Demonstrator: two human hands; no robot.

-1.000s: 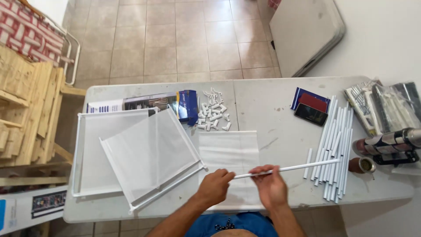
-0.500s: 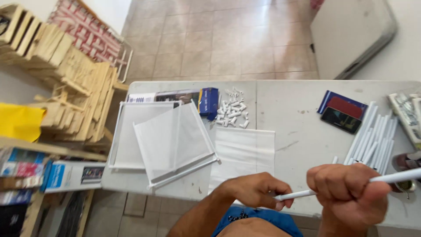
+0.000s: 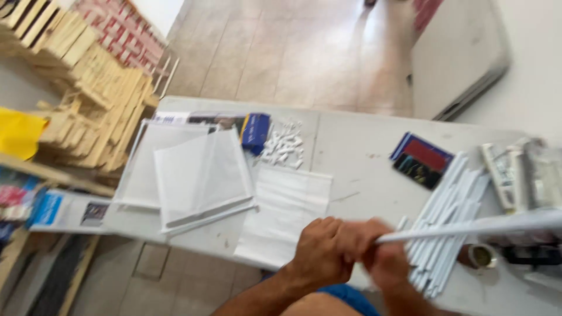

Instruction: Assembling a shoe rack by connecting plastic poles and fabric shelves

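My left hand (image 3: 319, 251) and my right hand (image 3: 383, 260) meet close together above the near edge of the grey table (image 3: 357, 146). The right hand grips one end of a long white rod (image 3: 480, 227) that points away to the right. The left hand's fingers curl at that same rod end, touching the right hand; blur hides what they pinch. Just beneath the hands lies a white fabric sheet (image 3: 287, 208). A bundle of several more white rods (image 3: 448, 213) lies on the table to the right of the hands.
White framed panels (image 3: 193, 172) are stacked at the table's left. A pile of small white connectors (image 3: 282, 147), a blue box (image 3: 256, 131) and a dark booklet (image 3: 421, 159) lie further back. Wooden pallets (image 3: 88, 88) stand left; a folded table (image 3: 459, 55) leans at the wall.
My hands have come together at the rod's near end; earlier they were apart along it. The view has swung, so the table sits lower and more to the right.
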